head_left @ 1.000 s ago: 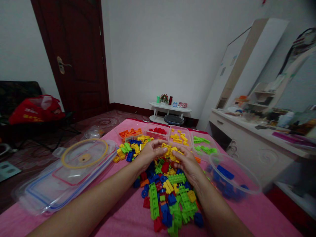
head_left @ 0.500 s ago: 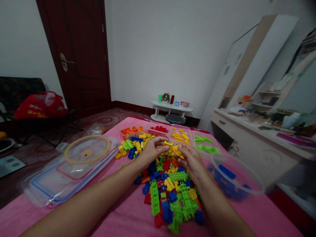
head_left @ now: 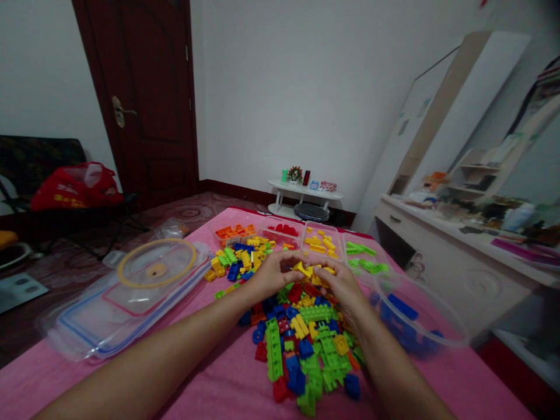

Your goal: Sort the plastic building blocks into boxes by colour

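Over the far part of a mixed pile of toy building bricks [head_left: 317, 313], my two hands are close together. My left hand [head_left: 275, 273] is closed, with thumb and fingers around a yellow building brick [head_left: 303, 269]. My right hand [head_left: 342, 284] curls over more yellow bricks [head_left: 322, 279] right beside it; its fingertips partly hide them. Whether the yellow pieces are joined, I cannot tell. Green, blue, red and yellow bricks lie under and in front of both hands.
Beyond my hands stand clear boxes of orange bricks [head_left: 235, 232], red bricks [head_left: 283, 229], yellow bricks [head_left: 321, 242] and green bricks [head_left: 367, 266]. A round clear tub [head_left: 455, 326] with blue bricks is at right. Stacked plastic lids [head_left: 131, 297] lie left on the pink cloth [head_left: 210, 373].
My hands have drawn closer together and slightly lower over the pile. My left fingers now arch toward the right hand, with the yellow bricks still between them.
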The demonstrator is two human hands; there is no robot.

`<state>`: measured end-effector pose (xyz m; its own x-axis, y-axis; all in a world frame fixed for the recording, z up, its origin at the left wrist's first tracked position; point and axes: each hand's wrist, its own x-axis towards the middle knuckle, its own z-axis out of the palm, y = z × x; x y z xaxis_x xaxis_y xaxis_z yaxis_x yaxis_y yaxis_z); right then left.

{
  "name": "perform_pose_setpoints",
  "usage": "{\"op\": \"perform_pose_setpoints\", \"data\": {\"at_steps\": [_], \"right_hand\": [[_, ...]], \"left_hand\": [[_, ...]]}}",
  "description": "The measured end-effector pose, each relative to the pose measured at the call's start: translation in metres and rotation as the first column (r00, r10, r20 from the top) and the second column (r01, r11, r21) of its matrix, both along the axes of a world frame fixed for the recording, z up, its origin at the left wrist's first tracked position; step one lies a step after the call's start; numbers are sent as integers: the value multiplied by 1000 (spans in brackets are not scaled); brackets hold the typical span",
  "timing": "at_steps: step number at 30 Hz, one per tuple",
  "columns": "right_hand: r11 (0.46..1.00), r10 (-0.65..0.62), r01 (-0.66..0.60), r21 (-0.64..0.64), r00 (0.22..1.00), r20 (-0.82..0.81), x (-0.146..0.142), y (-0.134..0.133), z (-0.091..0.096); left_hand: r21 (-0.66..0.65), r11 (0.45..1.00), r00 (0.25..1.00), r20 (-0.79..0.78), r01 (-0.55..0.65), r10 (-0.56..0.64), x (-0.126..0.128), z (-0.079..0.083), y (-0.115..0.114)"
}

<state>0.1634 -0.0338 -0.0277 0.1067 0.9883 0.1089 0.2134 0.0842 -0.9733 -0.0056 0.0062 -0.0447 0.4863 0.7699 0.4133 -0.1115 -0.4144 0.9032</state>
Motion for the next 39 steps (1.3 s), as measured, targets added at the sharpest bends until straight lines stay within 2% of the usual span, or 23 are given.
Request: {"op": "perform_pose_setpoints", "data": {"at_steps": [2,5,8,14,18,22,26,29,31,33,36,39], "right_hand": [[997,19,-32,66,981,195,5,3,-2],[982,13,-102,160,877,481,12,8,-6],[982,-24,-100,160,775,632,15,9,-10],[983,-77,-70,167,675,734,14,6,-13],[984,-91,-50,170,680,727,16,7,-8],[983,-135,3,184,694,707,21,9,0],[975,-166,37,217,769,617,24,12,3],[977,-169,83,197,864,475,24,13,2],[983,-160,127,131,942,294,21,12,2],[992,-126,125,21,991,36,17,10,3],[995,-64,33,-96,942,-330,8,5,5],[994,-46,-5,-113,893,-448,0,-1,5]], "left_hand": [[29,999,994,-108,-28,31,-1,-4,0],[120,988,952,-276,-100,130,-3,-7,1],[257,958,896,-384,-127,222,-6,-7,1],[352,926,854,-433,-134,288,-9,-7,4],[374,909,842,-416,-184,342,-9,-11,7],[385,871,866,-269,-304,421,-10,-11,10],[359,877,895,-190,-320,405,-12,-10,13],[349,880,901,-174,-322,398,-13,-10,14],[341,879,910,-131,-332,394,-14,-9,14],[315,883,918,-80,-347,389,-14,-7,13],[200,921,938,-26,-333,345,-11,-4,12],[17,970,970,25,-244,244,-7,-3,11]]}}
